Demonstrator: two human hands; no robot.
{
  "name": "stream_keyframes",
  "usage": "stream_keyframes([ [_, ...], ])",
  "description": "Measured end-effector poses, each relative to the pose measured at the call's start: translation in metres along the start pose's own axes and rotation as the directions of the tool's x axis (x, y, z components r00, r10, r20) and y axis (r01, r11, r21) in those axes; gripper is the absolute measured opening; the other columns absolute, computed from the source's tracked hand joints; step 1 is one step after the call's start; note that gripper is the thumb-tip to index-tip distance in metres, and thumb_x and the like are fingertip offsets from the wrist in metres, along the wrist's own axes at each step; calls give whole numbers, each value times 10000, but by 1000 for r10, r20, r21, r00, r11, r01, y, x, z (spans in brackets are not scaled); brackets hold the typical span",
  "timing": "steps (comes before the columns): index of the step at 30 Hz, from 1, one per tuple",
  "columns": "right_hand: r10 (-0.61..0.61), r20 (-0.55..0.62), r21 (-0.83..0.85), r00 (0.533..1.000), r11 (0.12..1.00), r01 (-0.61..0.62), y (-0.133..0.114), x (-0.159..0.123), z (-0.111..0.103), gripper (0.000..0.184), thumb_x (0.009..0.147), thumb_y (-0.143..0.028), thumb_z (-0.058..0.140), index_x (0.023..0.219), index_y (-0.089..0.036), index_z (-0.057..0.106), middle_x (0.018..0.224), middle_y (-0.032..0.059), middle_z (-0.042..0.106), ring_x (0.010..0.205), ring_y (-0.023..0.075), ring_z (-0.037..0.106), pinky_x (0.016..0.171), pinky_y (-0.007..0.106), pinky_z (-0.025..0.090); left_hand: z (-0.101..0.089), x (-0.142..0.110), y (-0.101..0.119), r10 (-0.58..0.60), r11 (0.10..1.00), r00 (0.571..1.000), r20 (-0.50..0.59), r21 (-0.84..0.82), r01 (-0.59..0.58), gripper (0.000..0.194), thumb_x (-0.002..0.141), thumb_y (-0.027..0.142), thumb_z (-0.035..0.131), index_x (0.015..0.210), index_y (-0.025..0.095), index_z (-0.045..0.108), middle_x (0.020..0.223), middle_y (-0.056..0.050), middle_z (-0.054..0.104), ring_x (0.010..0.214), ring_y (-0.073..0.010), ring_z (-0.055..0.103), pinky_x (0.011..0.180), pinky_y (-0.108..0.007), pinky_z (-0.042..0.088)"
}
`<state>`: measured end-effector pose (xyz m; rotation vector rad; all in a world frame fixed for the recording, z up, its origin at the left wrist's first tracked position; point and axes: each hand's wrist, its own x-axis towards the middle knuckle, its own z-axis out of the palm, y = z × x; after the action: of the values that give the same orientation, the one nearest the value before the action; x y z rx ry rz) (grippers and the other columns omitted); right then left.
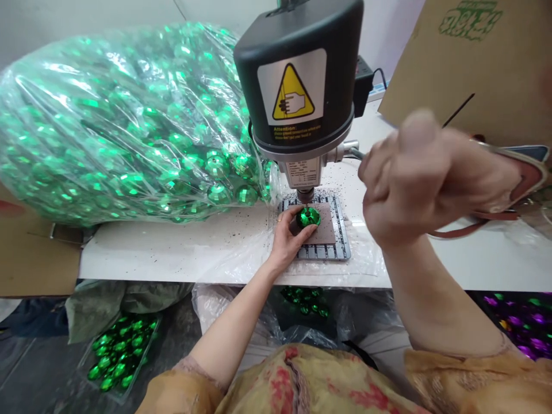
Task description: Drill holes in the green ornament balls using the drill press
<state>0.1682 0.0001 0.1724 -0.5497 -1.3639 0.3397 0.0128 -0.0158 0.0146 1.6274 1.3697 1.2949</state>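
Observation:
My left hand [285, 241] grips a shiny green faceted ball [309, 217] between thumb and fingers. The ball rests on a brown square board [326, 230] over the slotted metal base [345, 250] of a small drill press [297, 34]. Directly above the ball is the chuck [306, 194]; the bit's tip seems to meet the top of the ball, though it is too small to be sure. My right hand [409, 178], slightly blurred, is closed in a fist round the end of the press's feed lever [356, 153], whose grip is hidden inside it.
A big clear bag [129, 132] of green balls fills the table's left side. Dark shavings lie round the base. Cardboard boxes [483, 69] stand right and left. Below the table are a clear bin [118, 356] of green balls and purple balls [524, 325] at the right.

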Motion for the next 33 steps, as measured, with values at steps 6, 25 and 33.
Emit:
stream_keyframes([
  [6,1,-174,70,985,997,11,-19,34,10,549,959,-620,281,572,-246,388,580,20,365,520,118,380,611,350,274,-9,-24,17,48,996,990,-132,84,-37,440,793,427,791,1142,219,623,1101,-81,682,1044,-230,656,932,-376,526],
  [25,-110,-251,74,962,988,133,-8,34,14,481,947,-275,551,496,-205,401,451,-52,330,410,58,314,511,319,206,-53,-1,44,356,347,746,563,661,-665,362,937,83,467,1266,165,594,1261,-149,682,1076,-251,676,925,-402,581],
  [33,-75,-214,130,974,986,104,-11,34,13,487,935,-226,558,481,-182,389,442,-72,339,400,16,296,457,283,208,-60,78,64,-207,70,921,331,943,-324,419,807,-19,514,1186,102,644,1285,-199,570,989,-291,706,776,-368,550],
])
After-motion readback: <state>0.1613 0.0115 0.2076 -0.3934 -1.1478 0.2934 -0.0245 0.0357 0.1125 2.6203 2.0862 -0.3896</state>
